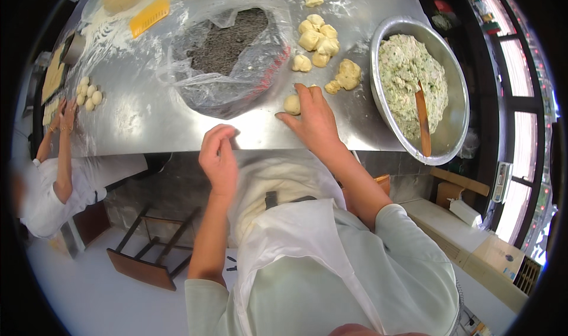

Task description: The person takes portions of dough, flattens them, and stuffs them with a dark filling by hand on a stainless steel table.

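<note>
My right hand (316, 114) rests over the steel table (195, 134), its thumb and fingers spread around a small round dough ball (292, 104) near the front edge. My left hand (219, 156) is raised by the table's edge, fingers curled, with nothing seen in it. Ahead of it lies an open clear plastic bag (266, 69) holding a dark, crumbly filling (235, 38). Beyond my right hand sit several pale dough lumps (319, 40) in a cluster and a rougher yellow piece (348, 74). A metal bowl (459, 100) at the right holds a pale green-flecked mixture (410, 78) and a wooden spatula (424, 123).
A yellow dough scraper (151, 16) lies at the upper left on floured steel. Several small dough balls (88, 95) lie near a co-worker's hands (65, 114) at the far left. A wooden stool (146, 265) lies tipped on the floor below the table.
</note>
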The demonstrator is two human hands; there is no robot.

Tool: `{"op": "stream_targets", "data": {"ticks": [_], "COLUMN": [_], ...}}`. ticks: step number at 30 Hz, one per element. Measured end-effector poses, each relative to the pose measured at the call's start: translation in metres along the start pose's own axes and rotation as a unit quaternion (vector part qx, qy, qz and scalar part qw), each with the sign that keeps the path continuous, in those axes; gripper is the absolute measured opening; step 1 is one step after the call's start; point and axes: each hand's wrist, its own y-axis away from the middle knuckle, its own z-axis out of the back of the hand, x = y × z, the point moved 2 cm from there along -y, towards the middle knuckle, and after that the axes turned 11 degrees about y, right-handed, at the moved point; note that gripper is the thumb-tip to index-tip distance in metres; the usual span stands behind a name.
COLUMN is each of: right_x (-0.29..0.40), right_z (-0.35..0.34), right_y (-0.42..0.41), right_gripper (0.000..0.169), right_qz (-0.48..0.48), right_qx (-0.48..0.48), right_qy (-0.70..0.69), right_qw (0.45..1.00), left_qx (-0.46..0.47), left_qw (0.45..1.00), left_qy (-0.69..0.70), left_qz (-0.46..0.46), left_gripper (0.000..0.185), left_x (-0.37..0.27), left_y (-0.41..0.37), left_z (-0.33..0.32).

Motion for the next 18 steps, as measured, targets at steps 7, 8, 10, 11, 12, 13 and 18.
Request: {"op": "stream_targets", "data": {"ticks": [7,8,10,11,12,13,18], "right_x": [-0.01,0.0,0.027,0.045,0.08,0.115,0.246], "right_z": [0.016,0.031,0.048,0.052,0.059,0.061,-0.02], "right_y": [-0.019,-0.025,-0.045,-0.058,-0.073,-0.089,-0.194], "right_gripper": [0.048,0.049,0.051,0.052,0.055,0.054,0.053], "right_qz": [-0.036,-0.043,-0.017,0.016,0.037,0.106,0.321], "right_qx": [0.046,0.051,0.06,0.062,0.083,0.066,0.094], "right_qy": [-0.119,-0.149,-0.243,-0.302,-0.287,-0.254,-0.15], "right_qw": [0.991,0.987,0.968,0.951,0.953,0.959,0.93], "left_qx": [-0.105,-0.124,-0.161,-0.181,-0.195,-0.207,-0.207], "left_qw": [0.994,0.991,0.986,0.982,0.98,0.977,0.968], "left_qy": [0.021,0.013,0.015,0.032,0.018,0.007,-0.129], "left_qz": [-0.038,-0.043,-0.04,-0.034,-0.04,-0.043,-0.067], "left_gripper": [0.021,0.02,0.017,0.015,0.014,0.014,0.018], "left_x": [0.024,0.03,0.04,0.044,0.049,0.055,0.058], "left_y": [-0.035,-0.04,-0.052,-0.058,-0.063,-0.068,-0.076], "left_z": [0.049,0.058,0.072,0.077,0.084,0.088,0.087]}}
